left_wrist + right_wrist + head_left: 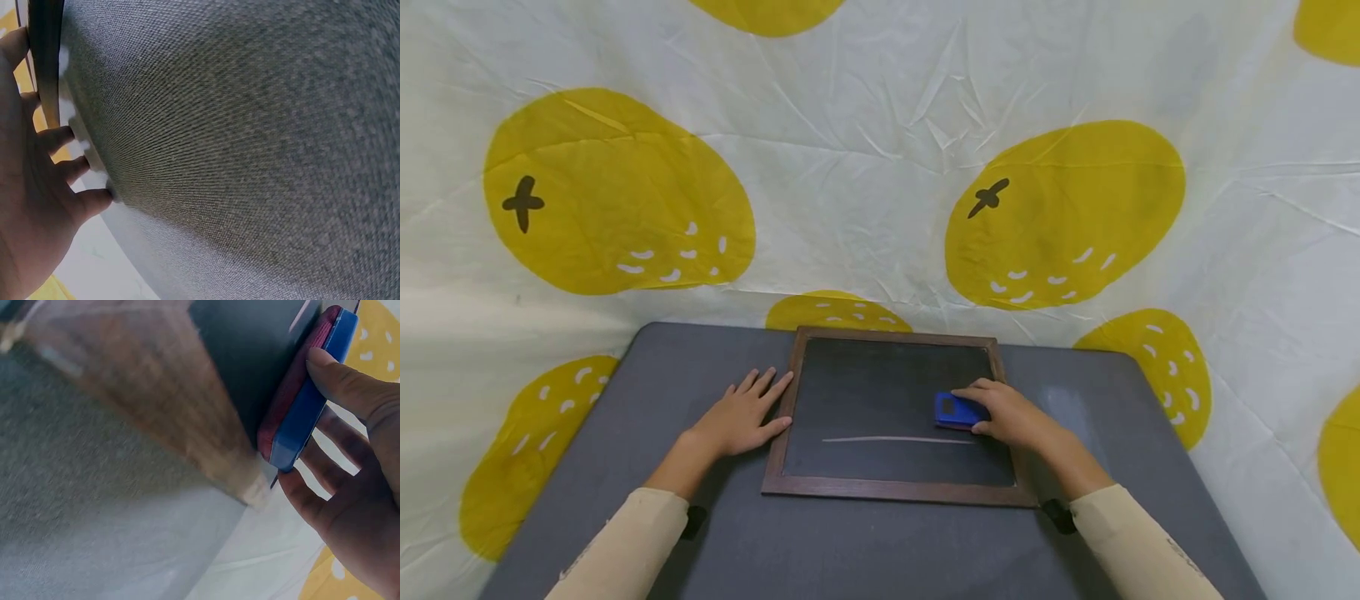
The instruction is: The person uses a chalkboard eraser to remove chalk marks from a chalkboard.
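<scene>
A small chalkboard (pixel 880 383) in a brown wooden frame lies on the dark grey table. Across its lower part runs one pale chalk line (pixel 880 438). My right hand (pixel 1011 414) grips a blue chalkboard eraser (pixel 951 410) on the right side of the board, just above the line's right end. In the right wrist view the eraser's dark red felt (pixel 297 387) faces the board, with thumb and fingers on opposite sides of the blue back. My left hand (pixel 741 419) lies with fingers spread; its fingertips and thumb touch the frame's left edge.
The grey tabletop (pixel 865 550) extends around the board on all sides. Behind and beside the table hangs a white cloth (pixel 850 208) printed with yellow fruit shapes. Dark bands (pixel 694 522) sit at both wrists, by the beige sleeves (pixel 625 546).
</scene>
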### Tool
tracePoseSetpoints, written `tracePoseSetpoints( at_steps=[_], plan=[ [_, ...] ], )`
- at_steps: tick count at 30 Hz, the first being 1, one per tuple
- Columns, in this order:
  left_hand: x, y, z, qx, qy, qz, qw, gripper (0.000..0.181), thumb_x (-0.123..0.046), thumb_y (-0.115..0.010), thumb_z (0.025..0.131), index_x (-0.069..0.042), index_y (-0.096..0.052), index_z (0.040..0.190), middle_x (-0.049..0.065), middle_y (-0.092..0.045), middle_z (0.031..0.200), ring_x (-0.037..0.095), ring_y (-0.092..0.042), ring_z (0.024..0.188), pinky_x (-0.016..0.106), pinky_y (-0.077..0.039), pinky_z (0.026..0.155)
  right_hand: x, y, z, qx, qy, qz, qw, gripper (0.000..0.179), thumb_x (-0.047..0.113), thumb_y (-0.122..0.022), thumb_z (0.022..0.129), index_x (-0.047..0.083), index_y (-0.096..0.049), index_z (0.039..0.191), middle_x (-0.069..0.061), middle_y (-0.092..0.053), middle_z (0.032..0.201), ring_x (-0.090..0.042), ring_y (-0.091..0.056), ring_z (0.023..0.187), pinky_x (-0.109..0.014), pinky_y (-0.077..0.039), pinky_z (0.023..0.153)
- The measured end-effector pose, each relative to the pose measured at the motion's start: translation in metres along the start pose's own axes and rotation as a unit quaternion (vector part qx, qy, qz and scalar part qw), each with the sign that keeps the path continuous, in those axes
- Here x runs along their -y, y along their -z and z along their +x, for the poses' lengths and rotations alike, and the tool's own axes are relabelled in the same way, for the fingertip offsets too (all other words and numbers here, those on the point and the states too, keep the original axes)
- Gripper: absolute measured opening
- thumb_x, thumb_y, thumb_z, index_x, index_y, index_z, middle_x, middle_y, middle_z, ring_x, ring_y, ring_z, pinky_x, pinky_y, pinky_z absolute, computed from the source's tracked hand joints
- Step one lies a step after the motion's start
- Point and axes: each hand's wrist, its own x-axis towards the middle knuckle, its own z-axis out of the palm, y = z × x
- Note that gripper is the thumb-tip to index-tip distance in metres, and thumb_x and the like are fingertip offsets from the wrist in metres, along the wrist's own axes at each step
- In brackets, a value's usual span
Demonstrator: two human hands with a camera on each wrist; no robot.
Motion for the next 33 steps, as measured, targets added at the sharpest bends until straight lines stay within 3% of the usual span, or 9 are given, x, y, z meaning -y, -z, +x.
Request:
tracePoseSetpoints(
  at_steps=[17, 33],
  plan=[
    [-0.001, 0.0, 0.0, 0.005, 0.002, 0.005, 1.0, 0.08, -0.063, -0.045, 0.104, -0.021, -0.021, 0.167, 0.021, -0.025, 0.169, 0.051, -0.021, 0.155, 0.076, -0.025, 0.116, -0.007, -0.003, -0.008, -0.012, 0.007, 0.013, 0.9998, 0.059, 0.015, -0.083, 0.088, 0.007, -0.062, 0.143, -0.019, -0.063, 0.131, -0.038, -0.063, 0.117, -0.058, -0.052, 0.098],
    [-0.003, 0.003, 0.0, 0.004, 0.001, 0.004, 1.0, 0.079, -0.063, -0.044, 0.104, -0.02, -0.022, 0.167, 0.022, -0.027, 0.168, 0.052, -0.022, 0.154, 0.076, -0.026, 0.114, 0.009, -0.006, 0.007, -0.008, 0.025, -0.006, 0.9996, 0.063, 0.021, -0.083, 0.089, 0.008, -0.06, 0.146, -0.02, -0.062, 0.135, -0.039, -0.063, 0.119, -0.057, -0.053, 0.098]
  ],
)
